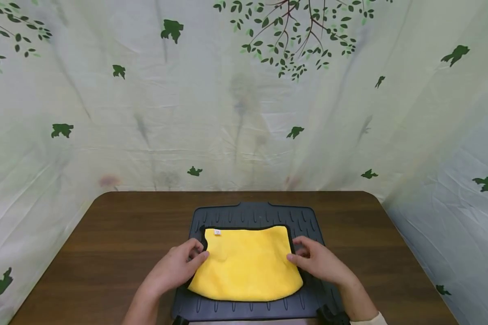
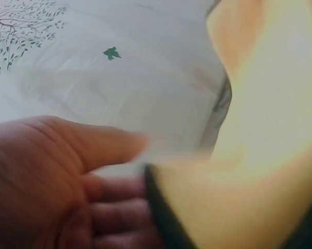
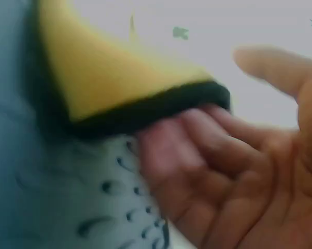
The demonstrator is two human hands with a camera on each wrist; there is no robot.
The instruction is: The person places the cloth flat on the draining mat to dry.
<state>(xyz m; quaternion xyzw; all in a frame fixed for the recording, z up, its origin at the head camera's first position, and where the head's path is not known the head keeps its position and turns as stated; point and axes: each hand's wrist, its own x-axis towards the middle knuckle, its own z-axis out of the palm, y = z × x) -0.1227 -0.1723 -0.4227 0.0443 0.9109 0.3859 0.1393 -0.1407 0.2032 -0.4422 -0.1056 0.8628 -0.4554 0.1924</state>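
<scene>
A yellow cloth (image 1: 248,266) with black edging and a small white tag (image 1: 217,232) is spread over a dark grey ribbed board (image 1: 254,214). My left hand (image 1: 179,266) is at the cloth's left edge. In the left wrist view that hand's thumb (image 2: 107,145) stands apart from the cloth (image 2: 270,119), and its other fingers reach the black edge. On the opposite side is my right hand (image 1: 319,262). The right wrist view shows its fingers (image 3: 197,140) under the cloth's black border (image 3: 156,106), the thumb (image 3: 272,65) raised away from the fabric.
The board lies on a brown wooden table (image 1: 138,225). Black parts (image 1: 329,313) show at its near corners. Behind the table and along its sides hangs a pale curtain (image 1: 211,113) printed with green leaves and branches.
</scene>
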